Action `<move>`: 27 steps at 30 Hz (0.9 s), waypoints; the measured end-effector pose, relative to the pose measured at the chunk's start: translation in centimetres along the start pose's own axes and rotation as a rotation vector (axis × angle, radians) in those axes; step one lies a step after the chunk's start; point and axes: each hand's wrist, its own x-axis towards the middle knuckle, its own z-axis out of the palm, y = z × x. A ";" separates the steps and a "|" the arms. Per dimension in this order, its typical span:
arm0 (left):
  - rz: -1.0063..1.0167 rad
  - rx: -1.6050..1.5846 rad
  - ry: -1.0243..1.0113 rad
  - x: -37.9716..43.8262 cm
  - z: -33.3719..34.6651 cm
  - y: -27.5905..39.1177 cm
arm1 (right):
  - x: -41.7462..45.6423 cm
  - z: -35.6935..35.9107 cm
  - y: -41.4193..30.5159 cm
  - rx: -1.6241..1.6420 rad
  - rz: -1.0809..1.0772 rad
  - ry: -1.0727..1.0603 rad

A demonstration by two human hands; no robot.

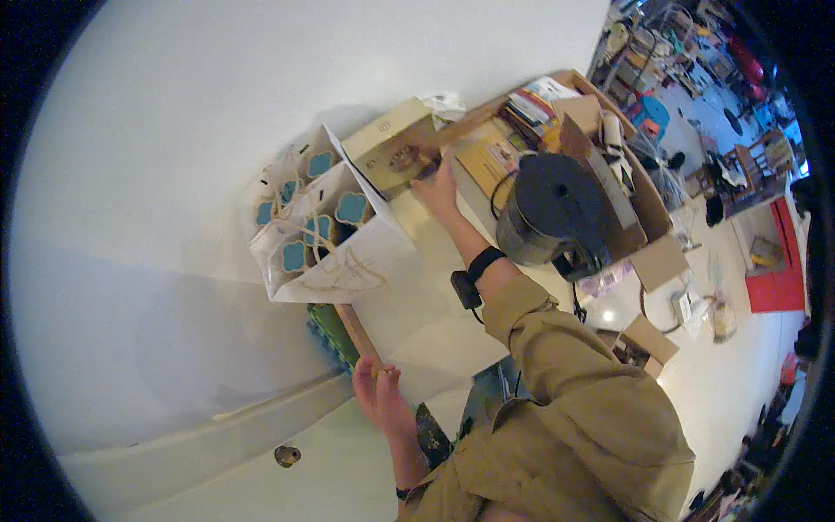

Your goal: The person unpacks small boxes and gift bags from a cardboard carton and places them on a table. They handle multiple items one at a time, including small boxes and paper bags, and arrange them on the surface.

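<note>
My right hand [438, 192] reaches out to the near end of a pale yellow-green carton [391, 147], with thumb and fingers spread around its corner. A dark patch lies between those fingers; I cannot tell what it is. Beside the carton, a white paper bag [372, 261] with twisted rope handles holds several packages with blue, flower-shaped tops [352, 207]. Lower down, my left hand [385, 395] has its fingers around the end of a narrow light-brown strip [355, 329], wood or cardboard. The strip's far end disappears behind the bag.
A dark-lidded glass jug [554, 202] stands right of my forearm. Behind it, a large cardboard box [652, 202] contains books and packets. A small open carton [642, 346] sits lower right. The white wall [196, 163] borders the left, with a brass fitting [287, 456] below.
</note>
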 end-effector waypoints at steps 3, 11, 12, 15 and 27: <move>0.007 0.035 -0.107 0.1 0.2 0.3 | -5.2 -1.4 -3.0 0.019 0.150 -0.165; 0.058 0.340 -0.654 -1.1 5.9 -1.1 | -19.3 -19.2 -8.1 0.314 -0.109 -0.861; 0.024 0.357 -0.715 -1.8 7.1 -1.1 | -19.8 -22.5 -8.9 0.283 -0.063 -0.982; -0.084 0.369 -0.900 -4.1 9.6 -2.4 | -21.8 -30.6 -9.8 0.475 0.323 -1.227; -0.352 0.521 -1.649 -14.8 20.8 -12.7 | -35.3 -54.4 9.3 -0.057 0.867 -0.404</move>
